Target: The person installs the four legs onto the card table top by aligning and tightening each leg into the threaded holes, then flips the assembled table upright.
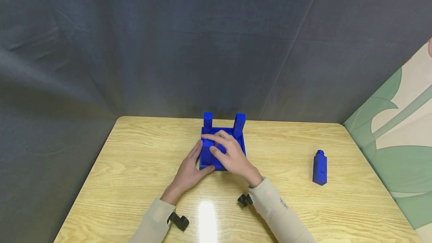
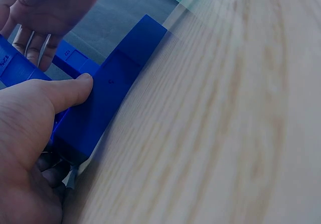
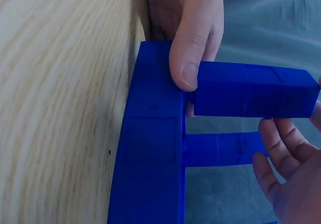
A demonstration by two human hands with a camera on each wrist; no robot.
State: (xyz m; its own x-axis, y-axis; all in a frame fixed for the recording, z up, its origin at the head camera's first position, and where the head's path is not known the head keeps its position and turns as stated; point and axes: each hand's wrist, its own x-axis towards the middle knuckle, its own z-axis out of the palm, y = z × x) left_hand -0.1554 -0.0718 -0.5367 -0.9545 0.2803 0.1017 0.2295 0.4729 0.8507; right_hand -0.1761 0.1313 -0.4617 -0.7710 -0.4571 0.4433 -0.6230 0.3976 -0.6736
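A square blue base with a raised rim lies on the wooden table, with upright blue posts at both back corners and at the front left. My left hand grips its front left corner, thumb on the front wall and fingers along the left side. At the top of the front left post, my right hand pinches with thumb and index finger. The other right fingers hang loosely curled beside that post. A separate blue post with a threaded end lies off to the right.
The wooden table ends in front of a dark grey curtain. A patterned green and cream cloth hangs along the right edge. Glare shows on the tabletop near the front.
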